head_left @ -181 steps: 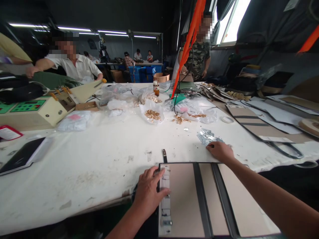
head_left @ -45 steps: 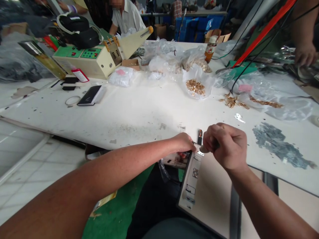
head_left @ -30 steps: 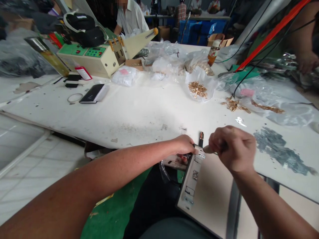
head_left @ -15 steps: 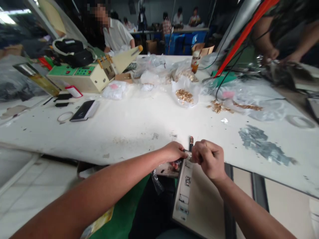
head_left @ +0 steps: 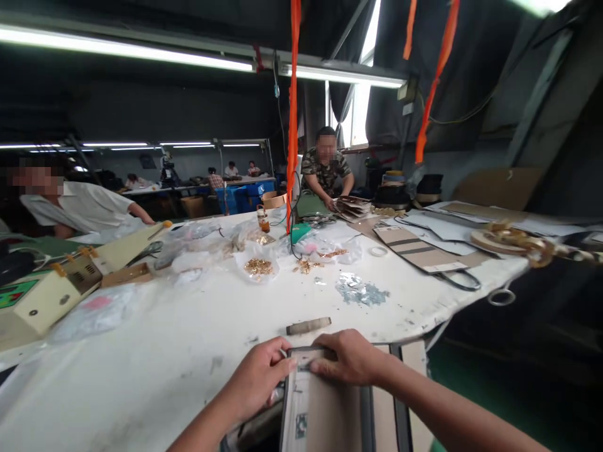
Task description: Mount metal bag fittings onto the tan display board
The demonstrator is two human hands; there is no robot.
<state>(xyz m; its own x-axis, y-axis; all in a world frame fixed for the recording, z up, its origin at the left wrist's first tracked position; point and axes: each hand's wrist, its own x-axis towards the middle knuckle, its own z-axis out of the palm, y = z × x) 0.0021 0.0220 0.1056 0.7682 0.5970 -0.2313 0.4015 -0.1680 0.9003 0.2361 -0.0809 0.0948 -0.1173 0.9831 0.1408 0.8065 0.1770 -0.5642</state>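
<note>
A beige panel (head_left: 336,402) with dark edging and dark strips rests across the table's front edge, close to me. Metal fittings (head_left: 301,425) sit along its pale left border. My left hand (head_left: 259,376) pinches the panel's far left corner, thumb on the face. My right hand (head_left: 348,358) grips the far edge, its thumb pressed on the border beside a small fitting; its fingertips are partly hidden. Just beyond the panel lies a short, grey-brown, rod-like piece (head_left: 308,326), which neither hand touches.
On the white table (head_left: 188,345) are gold-coloured metal pieces (head_left: 258,267) in a plastic bag, silvery flakes (head_left: 360,290) and a cream machine (head_left: 51,301). Similar strip-marked panels (head_left: 419,248) lie at right. A co-worker (head_left: 327,166) handles stacked pieces across the table.
My view has swung up and to the right. My right hand has gone from a fist over the panel's corner to a grip with the thumb on its border. My left hand stays at the corner.
</note>
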